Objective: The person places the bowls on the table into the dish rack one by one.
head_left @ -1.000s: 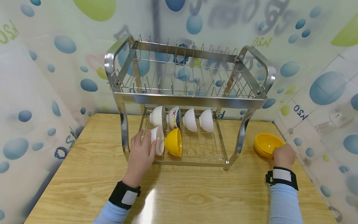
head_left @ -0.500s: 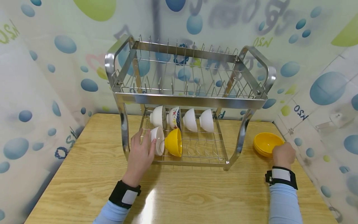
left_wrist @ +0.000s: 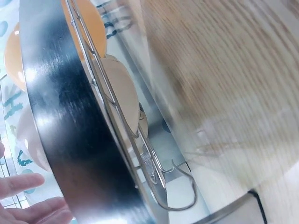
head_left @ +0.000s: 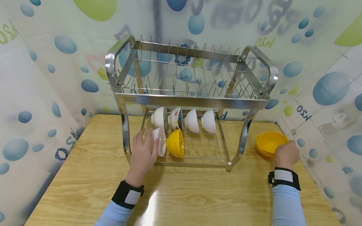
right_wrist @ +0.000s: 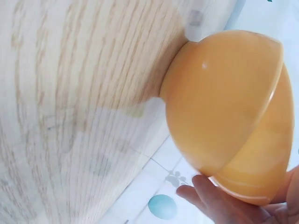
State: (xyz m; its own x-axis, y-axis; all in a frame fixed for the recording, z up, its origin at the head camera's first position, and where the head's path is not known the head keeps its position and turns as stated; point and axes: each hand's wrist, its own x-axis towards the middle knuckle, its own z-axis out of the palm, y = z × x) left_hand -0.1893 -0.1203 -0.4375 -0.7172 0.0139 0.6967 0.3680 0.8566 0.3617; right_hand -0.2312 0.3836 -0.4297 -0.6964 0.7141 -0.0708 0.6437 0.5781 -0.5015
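My left hand is at the left front of the lower rack level, fingers extended beside a white bowl that stands on edge. Its thumb overlaps the bowl's near side; in the left wrist view the fingers look loose and straight. A yellow bowl stands on edge just right of the white one. Far right, my right hand pinches the rim of the upper yellow bowl, which sits tilted inside the lower yellow bowl. That lower bowl rests on its foot on the table.
A two-level metal dish rack stands mid-table, with bare wire slots on the upper level. Behind the front bowls are a white bowl, a flowered bowl and two more white bowls. A patterned curtain borders the wooden table.
The right hand has tilted the upper yellow bowl, raising its near-right side out of the lower one. The left hand has barely shifted beside the white bowl.
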